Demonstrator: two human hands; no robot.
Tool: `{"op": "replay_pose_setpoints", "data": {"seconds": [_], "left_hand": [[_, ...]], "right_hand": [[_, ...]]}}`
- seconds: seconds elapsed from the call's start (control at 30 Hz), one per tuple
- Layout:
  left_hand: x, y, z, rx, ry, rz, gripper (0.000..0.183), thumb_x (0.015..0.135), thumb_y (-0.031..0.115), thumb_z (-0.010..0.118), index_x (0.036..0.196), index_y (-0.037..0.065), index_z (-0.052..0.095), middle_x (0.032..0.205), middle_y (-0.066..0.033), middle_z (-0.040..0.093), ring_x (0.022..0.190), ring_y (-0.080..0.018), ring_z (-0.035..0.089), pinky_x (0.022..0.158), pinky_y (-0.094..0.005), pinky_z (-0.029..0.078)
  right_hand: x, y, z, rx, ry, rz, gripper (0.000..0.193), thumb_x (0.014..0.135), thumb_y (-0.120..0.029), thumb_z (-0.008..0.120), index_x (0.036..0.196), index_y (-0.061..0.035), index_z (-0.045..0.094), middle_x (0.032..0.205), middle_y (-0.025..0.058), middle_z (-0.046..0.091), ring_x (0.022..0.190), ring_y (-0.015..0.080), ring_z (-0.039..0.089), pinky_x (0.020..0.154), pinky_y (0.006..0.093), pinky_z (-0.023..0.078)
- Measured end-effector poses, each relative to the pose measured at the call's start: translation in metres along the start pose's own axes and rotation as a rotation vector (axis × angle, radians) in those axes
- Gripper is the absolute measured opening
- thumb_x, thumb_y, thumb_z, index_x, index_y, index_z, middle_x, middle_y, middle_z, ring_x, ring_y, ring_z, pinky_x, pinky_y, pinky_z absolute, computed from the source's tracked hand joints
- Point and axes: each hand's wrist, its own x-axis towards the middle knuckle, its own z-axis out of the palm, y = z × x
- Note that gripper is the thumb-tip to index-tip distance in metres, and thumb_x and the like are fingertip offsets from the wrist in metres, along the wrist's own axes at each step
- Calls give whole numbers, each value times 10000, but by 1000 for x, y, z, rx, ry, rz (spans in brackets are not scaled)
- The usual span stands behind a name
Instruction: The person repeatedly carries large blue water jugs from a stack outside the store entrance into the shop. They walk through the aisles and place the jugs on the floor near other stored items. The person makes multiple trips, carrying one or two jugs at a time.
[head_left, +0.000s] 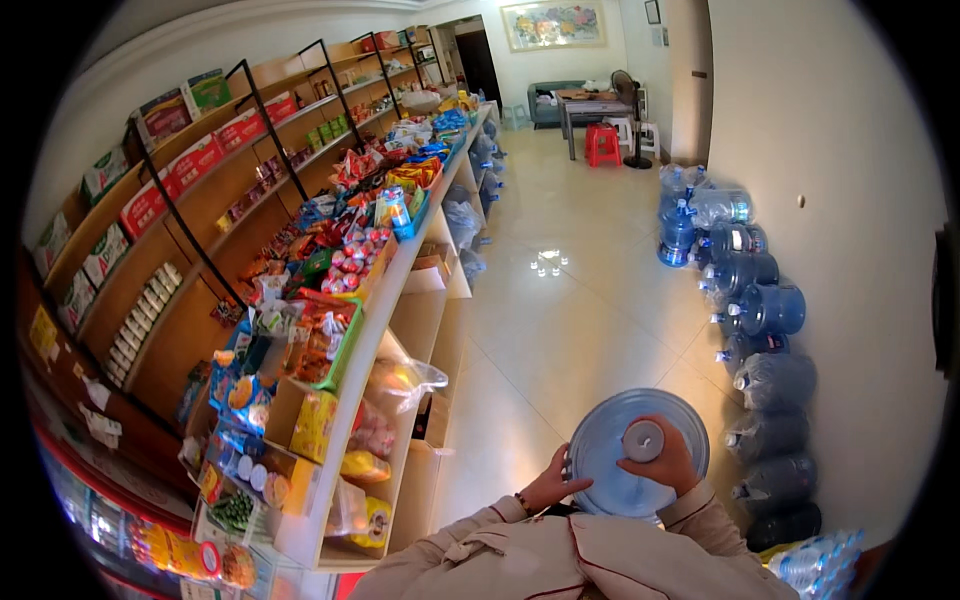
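Observation:
Close in front of my body stands a big blue water jug (600,425), seen from above, with a round pale cap (643,441) on its neck. My right hand (676,458) is wrapped around the neck just beside the cap. Against the jug's left side rests my left hand (546,486), its thumb on the shoulder and its fingers curving over the edge, partly hidden. The jug's lower part and base are out of sight, so I cannot tell whether it touches the floor.
To my left runs a long white counter (376,330) with packaged snacks, before wall shelves (205,225) of boxes. Water jugs (777,380) line the right wall. Bottled water packs (822,565) lie lower right. A red stool (602,146), fan (636,120) and table (590,103) stand far off.

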Motion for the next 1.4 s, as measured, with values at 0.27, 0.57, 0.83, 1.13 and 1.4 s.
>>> {"op": "replay_pose_setpoints", "data": {"seconds": [0.27,0.57,0.83,1.13,1.4], "left_hand": [[144,50,-87,-152,71,-51,949,838,225,673,1434,58,-46,1401,-231,327,1181,-260,472,956,-356,421],[359,124,-209,-143,78,-56,962,822,279,685,1429,22,-16,1371,-248,352,1205,-295,448,989,-367,397],[536,201,-304,-71,-55,-36,944,834,301,669,1434,67,-21,1406,-250,287,1096,-269,524,808,-354,501],[713,239,-405,-140,23,11,862,835,297,658,1441,45,100,1424,-220,288,1256,-314,402,980,-385,413],[846,279,-515,-167,348,-106,630,855,342,626,1333,2,394,1172,-146,565,974,-181,562,762,-289,483]], "right_hand": [[207,69,-16,63,-220,-91,621,592,-185,841,1120,-60,539,996,78,612,913,210,609,795,317,484],[446,180,-40,30,-266,-42,631,604,-180,836,1145,-65,532,1020,68,609,968,188,588,827,311,470],[616,243,-72,-8,-191,13,629,598,-120,829,1143,-58,522,972,60,613,912,171,594,805,303,473],[825,376,-92,63,-147,103,618,586,-84,818,1127,-50,520,919,24,602,863,123,575,785,278,470],[1040,430,-86,10,-472,-112,693,593,-123,815,1204,-48,497,941,74,614,867,204,607,790,310,478]]}}
